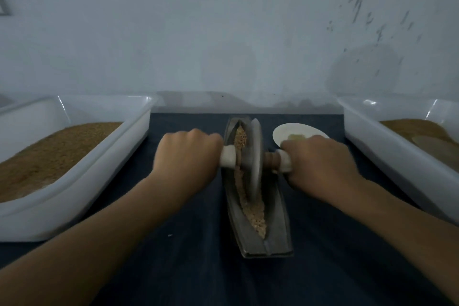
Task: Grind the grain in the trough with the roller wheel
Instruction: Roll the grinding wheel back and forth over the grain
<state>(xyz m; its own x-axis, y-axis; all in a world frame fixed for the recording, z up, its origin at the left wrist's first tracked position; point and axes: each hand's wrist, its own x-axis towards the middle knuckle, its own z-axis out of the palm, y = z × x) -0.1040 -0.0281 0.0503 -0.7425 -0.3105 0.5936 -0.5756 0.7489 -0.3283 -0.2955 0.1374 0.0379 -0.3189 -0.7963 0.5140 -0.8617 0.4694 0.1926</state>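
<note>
Dark cloth [188, 256] | left hand [188, 154], right hand [318, 164]: fingers gripping roller wheel [255, 156] handles | trough [278, 231] (grain [255, 216], apparently crushed)

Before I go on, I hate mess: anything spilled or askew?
Nothing serious. The tan grain lies inside the long grey metal trough; one tiny pale speck sits on the dark blue cloth left of it.

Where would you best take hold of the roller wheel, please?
By the pale grip at each end of its axle, one hand from either side. The roller wheel stands on edge in the trough, so only those ends stick out free.
</note>
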